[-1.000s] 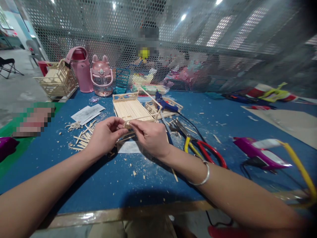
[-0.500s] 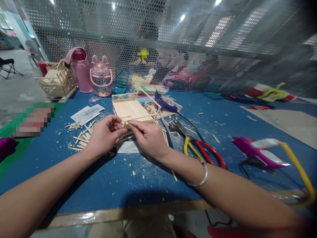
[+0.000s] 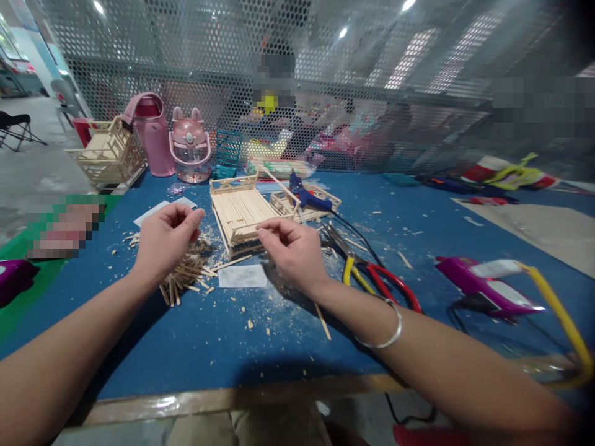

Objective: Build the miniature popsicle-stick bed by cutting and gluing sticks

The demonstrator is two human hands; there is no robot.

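Observation:
A small wooden-stick model, a slatted platform with low railings, rests on the blue table. My right hand is at its front railing, thumb and forefinger pinched against or just in front of the rail; whatever they hold is hidden. Off to the model's left, above a heap of cut sticks, my left hand hovers with thumb and fingertips pressed together. Anything between those fingers is too small to make out. A white paper slip lies in front of the model.
Behind my right hand are a blue glue gun and red-and-yellow-handled pliers. A purple tool lies at right. A pink bottle, a clear pink-lidded jug and another stick model stand at back left, near a perforated metal screen.
My left hand has left the model's front corner and moved left, over the cut sticks. My right hand has shifted slightly right along the front railing. The model stays in place.

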